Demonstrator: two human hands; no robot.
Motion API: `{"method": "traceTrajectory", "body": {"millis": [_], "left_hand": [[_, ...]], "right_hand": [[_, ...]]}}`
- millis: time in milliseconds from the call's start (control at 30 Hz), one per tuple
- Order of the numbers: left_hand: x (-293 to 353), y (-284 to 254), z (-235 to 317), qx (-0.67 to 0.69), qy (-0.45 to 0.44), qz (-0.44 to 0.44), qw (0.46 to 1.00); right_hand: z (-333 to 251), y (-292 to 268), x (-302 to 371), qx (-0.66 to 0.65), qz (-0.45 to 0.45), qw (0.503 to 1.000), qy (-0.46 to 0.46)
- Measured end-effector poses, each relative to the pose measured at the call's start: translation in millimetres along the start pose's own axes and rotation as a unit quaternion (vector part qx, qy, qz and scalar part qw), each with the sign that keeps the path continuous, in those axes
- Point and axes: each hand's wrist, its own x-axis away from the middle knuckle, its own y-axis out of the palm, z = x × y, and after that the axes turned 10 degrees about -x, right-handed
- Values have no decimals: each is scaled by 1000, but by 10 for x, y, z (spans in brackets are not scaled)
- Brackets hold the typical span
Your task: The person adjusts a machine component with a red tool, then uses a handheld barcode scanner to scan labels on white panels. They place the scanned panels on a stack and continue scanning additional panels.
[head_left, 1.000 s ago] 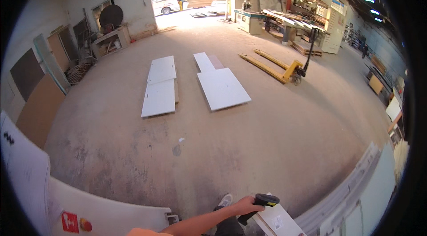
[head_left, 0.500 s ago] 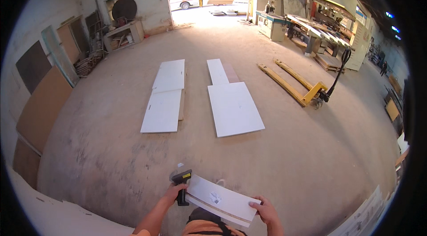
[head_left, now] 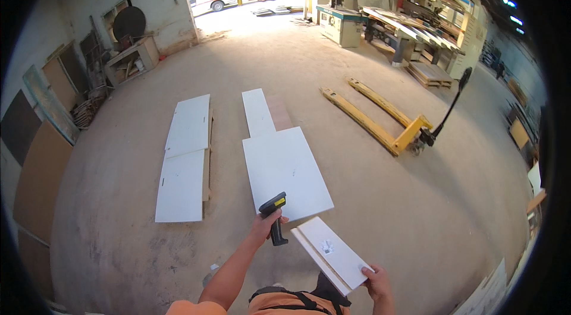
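Observation:
My left hand (head_left: 269, 224) is wrapped round the grip of a black handheld scanner (head_left: 273, 202) with a yellow label. The scanner is held up over the near edge of a large white panel (head_left: 286, 166) on the floor. In my right hand (head_left: 377, 282) is a narrow white board (head_left: 342, 260), tilted, gripped at its right end with the thumb on top. A small printed sticker (head_left: 327, 247) sits on the board's face, and a groove runs along one long side. The board's left end is apart from my left hand.
Two more white panels (head_left: 181, 186) lie end to end on the left, on a wooden base. A narrower white panel (head_left: 258, 112) lies beyond the large one. On the right stands a yellow pallet jack (head_left: 409, 135). Machinery (head_left: 416, 30) stands at the back right, beside the bright doorway.
My left hand has moved the scanner forward and right, off the board's left end. The board has swung to a steeper slant in my right hand. The view has shifted.

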Motion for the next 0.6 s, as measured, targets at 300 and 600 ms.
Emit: {"method": "traceTrajectory", "body": {"millis": [300,600], "left_hand": [[-1162,66,-1014,-329,-176,153,915],[-769,374,-1218,-133,-355,264,887]], "right_hand": [[-1033,-380,-3201,150,82,982,76],[-1773,349,-6316,171,51,969,171]]}}
